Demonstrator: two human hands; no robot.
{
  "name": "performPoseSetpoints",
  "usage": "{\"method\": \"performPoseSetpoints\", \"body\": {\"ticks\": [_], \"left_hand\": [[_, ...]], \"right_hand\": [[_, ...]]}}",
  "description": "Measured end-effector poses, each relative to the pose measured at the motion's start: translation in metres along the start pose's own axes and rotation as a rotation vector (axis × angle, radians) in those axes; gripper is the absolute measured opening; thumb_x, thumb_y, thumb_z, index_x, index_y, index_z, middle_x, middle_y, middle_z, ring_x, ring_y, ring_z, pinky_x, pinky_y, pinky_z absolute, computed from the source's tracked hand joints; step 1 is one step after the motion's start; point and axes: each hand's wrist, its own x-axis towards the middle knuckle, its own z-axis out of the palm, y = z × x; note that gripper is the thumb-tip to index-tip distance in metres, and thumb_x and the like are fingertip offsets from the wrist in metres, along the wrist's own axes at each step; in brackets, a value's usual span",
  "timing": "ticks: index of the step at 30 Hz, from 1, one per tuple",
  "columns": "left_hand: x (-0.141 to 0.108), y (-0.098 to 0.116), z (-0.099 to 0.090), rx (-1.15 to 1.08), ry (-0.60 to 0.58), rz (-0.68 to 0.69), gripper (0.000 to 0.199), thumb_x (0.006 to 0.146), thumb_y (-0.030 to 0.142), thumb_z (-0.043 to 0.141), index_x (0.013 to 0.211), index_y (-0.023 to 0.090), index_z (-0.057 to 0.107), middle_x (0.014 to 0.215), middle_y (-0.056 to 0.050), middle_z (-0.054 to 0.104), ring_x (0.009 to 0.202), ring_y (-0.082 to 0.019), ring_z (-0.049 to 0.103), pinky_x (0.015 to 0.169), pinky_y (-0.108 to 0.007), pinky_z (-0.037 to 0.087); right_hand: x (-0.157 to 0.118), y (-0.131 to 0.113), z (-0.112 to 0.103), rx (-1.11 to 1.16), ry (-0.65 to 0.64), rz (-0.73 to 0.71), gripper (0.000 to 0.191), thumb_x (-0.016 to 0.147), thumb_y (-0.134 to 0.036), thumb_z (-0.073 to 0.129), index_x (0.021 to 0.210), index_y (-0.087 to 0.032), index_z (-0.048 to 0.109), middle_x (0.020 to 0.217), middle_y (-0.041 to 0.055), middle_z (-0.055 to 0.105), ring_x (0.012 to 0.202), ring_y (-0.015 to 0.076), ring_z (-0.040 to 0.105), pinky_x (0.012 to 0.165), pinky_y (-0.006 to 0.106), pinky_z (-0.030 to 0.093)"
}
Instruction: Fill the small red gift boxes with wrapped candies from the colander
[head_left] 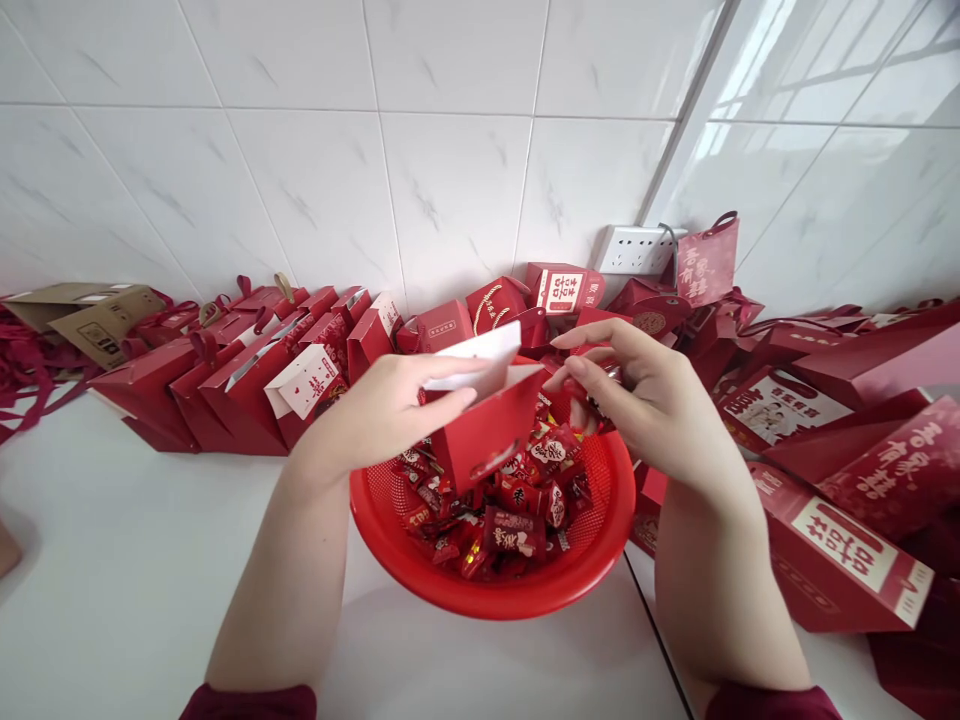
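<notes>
A small red box [491, 435] with its white inner flap raised is gripped by my left hand [397, 410] at its left upper edge. It is tilted over a red plastic basket [495, 598] that holds many wrapped candies [516, 530]. Just right of the box's opening, my right hand [637, 385] is closed around wrapped candies, partly hidden by the fingers. The right hand is above the basket's right side, with a small gap between its fingertips and the box.
Red gift boxes [251, 375] stand in a row at the left, near a brown carton [97, 320]. More red boxes [832, 540] pile up at the right. A power strip [637, 250] leans on the tiled wall. Part of another person's skin [7, 550] shows at the left edge.
</notes>
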Motion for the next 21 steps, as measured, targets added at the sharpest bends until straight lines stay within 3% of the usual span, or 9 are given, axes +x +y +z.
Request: {"method": "performPoseSetpoints", "body": {"ticks": [2,4,8,10,13,16,21], "left_hand": [[0.0,-0.006,-0.005,0.022,0.138,-0.084,0.035,0.093,0.034,0.058,0.126,0.033,0.069,0.131,0.006,0.067,0.123,-0.024,0.062,0.109,-0.036,0.048],[0.001,-0.014,-0.01,0.041,0.28,-0.179,0.034,0.091,0.036,0.06,0.122,0.033,0.072,0.127,0.005,0.069,0.118,-0.025,0.065,0.106,-0.038,0.051],[0.008,-0.033,-0.012,0.024,0.493,-0.322,0.035,0.089,0.039,0.061,0.122,0.034,0.071,0.124,0.003,0.071,0.109,-0.026,0.069,0.101,-0.041,0.054],[0.01,-0.039,-0.011,-0.006,0.479,-0.364,0.038,0.089,0.046,0.062,0.123,0.034,0.071,0.123,0.001,0.072,0.109,-0.027,0.069,0.1,-0.042,0.054],[0.012,-0.043,-0.01,0.005,0.359,-0.36,0.049,0.084,0.056,0.066,0.127,0.033,0.069,0.13,-0.001,0.069,0.119,-0.029,0.064,0.104,-0.044,0.051],[0.013,-0.04,-0.009,0.094,0.28,-0.3,0.053,0.077,0.051,0.076,0.127,0.034,0.068,0.135,0.001,0.065,0.127,-0.029,0.059,0.111,-0.044,0.045],[0.01,-0.024,-0.012,0.053,0.36,-0.292,0.049,0.08,0.045,0.074,0.127,0.032,0.069,0.134,0.001,0.066,0.127,-0.028,0.059,0.112,-0.045,0.046]], "right_hand": [[0.003,0.007,-0.002,-0.044,-0.176,0.091,0.022,0.1,-0.041,0.049,0.116,-0.028,0.057,0.077,-0.0015,0.07,0.059,0.0159,0.066,0.057,0.028,0.05],[0.006,0.016,-0.002,-0.261,-0.366,0.119,0.022,0.097,-0.041,0.053,0.114,-0.027,0.059,0.076,-0.0004,0.069,0.066,0.019,0.067,0.063,0.031,0.049],[0.012,0.034,0.01,-0.53,-0.633,0.051,0.024,0.091,-0.024,0.058,0.115,-0.022,0.059,0.105,0.008,0.07,0.094,0.0247,0.066,0.078,0.033,0.045],[0.015,0.038,0.016,-0.519,-0.676,0.034,0.027,0.087,-0.015,0.057,0.114,-0.021,0.058,0.11,0.0087,0.069,0.1,0.0241,0.065,0.081,0.031,0.044],[0.019,0.039,0.021,-0.479,-0.686,0.019,0.031,0.084,-0.008,0.053,0.111,-0.022,0.058,0.106,0.0065,0.07,0.097,0.0214,0.065,0.079,0.027,0.043],[0.02,0.04,0.02,-0.485,-0.672,0.025,0.03,0.087,-0.006,0.048,0.11,-0.022,0.059,0.101,0.0061,0.071,0.091,0.0196,0.066,0.075,0.026,0.042],[0.019,0.041,0.017,-0.589,-0.624,0.07,0.028,0.087,-0.008,0.052,0.112,-0.017,0.059,0.107,0.0113,0.07,0.099,0.0234,0.066,0.077,0.028,0.043]]}}
